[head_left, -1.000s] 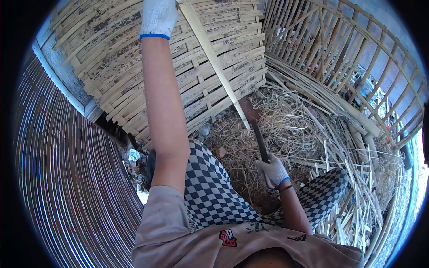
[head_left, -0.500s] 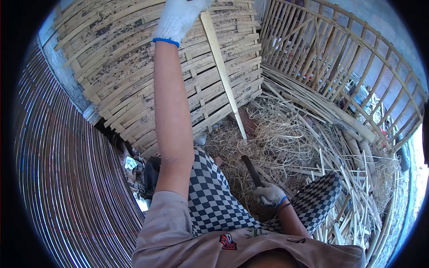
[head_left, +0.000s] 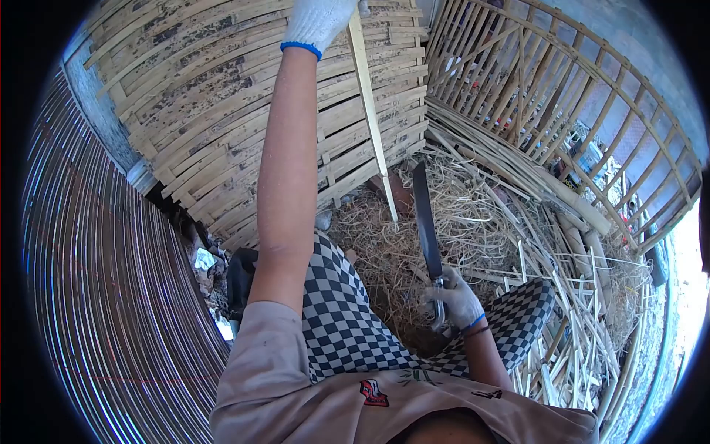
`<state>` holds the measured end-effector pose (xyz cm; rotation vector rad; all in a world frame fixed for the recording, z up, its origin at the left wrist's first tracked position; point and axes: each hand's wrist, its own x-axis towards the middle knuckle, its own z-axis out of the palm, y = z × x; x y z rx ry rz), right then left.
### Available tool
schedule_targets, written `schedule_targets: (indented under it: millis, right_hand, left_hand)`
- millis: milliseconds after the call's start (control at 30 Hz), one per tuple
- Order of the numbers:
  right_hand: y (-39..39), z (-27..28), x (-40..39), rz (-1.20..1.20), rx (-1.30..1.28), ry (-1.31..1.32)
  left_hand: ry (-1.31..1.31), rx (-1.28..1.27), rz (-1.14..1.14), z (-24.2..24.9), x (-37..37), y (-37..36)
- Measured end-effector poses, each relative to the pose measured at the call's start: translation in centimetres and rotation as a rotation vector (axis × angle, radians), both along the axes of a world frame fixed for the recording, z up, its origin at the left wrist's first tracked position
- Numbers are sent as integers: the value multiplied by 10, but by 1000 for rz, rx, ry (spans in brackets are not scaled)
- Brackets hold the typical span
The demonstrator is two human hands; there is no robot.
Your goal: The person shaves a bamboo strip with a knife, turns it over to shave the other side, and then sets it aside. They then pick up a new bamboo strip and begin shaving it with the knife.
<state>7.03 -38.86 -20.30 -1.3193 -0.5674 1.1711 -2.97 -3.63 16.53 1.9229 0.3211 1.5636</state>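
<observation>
My left hand (head_left: 322,21), in a white glove with a blue cuff, is raised at the top edge of the view, closed on the upper end of a long pale bamboo strip (head_left: 370,118). The strip hangs down in front of a woven bamboo panel (head_left: 200,96), its lower tip over the shavings. Lower right of centre, my right hand (head_left: 455,297), also gloved, is wrapped round the handle of a long dark machete (head_left: 425,218). The blade points up and lies to the right of the strip, apart from it.
Curly shavings (head_left: 466,214) cover the ground before my knees. On the right lie bamboo poles (head_left: 547,189) and split pieces (head_left: 584,333), below a slatted bamboo frame (head_left: 562,59). Thin rods or slats (head_left: 111,266) fill the left side. My checkered trousers (head_left: 344,318) are below.
My right hand has turned the machete so its blade stands more upright and shows at greater length. My left hand has shifted slightly right, and the strip's lower end has moved a little left.
</observation>
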Motion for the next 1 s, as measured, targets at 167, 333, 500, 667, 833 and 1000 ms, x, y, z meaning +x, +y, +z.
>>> schedule_targets:
  millis: [167, 333, 500, 667, 833, 1000]
  right_hand:
    - [10, -63, 13, 118, -236, 308]
    - [23, -41, -19, -111, -99, -446]
    - [36, 15, -25, -193, -112, -673]
    - [56, 43, -33, -171, -42, -688]
    - [68, 73, -42, -132, -23, -789]
    - [81, 91, -44, -148, -23, -794]
  left_hand:
    - [-30, -125, -209, -2, 4, -1]
    - [-98, -182, -296, -6, 6, 9]
    - [-112, -243, -358, -9, 7, 8]
    - [-103, -261, -414, -9, 9, 8]
    - [-109, -285, -379, -7, 16, -3]
    - [-45, -233, -415, -7, 17, -13]
